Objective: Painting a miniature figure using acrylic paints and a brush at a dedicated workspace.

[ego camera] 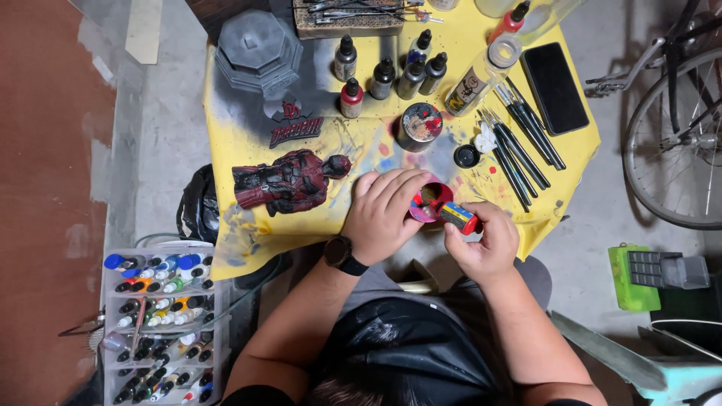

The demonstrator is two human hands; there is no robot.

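Observation:
My left hand (383, 210), with a dark watch on the wrist, curls around a small red mixing cup (432, 201) on the yellow table cover (241, 143). A small paint bottle (459, 218) with a red cap lies tipped on its side over the cup's rim, gripped by my right hand (485, 240). A dark red figure bust (289, 180) lies on its side just left of my left hand.
Several dark dropper bottles (391, 71) stand at the back, with a paint-stained jar (420, 125), a row of brushes (523, 139), a black phone (555, 86) and a grey octagonal base (259, 46). A paint rack (158, 323) sits lower left, a bicycle wheel (673, 143) right.

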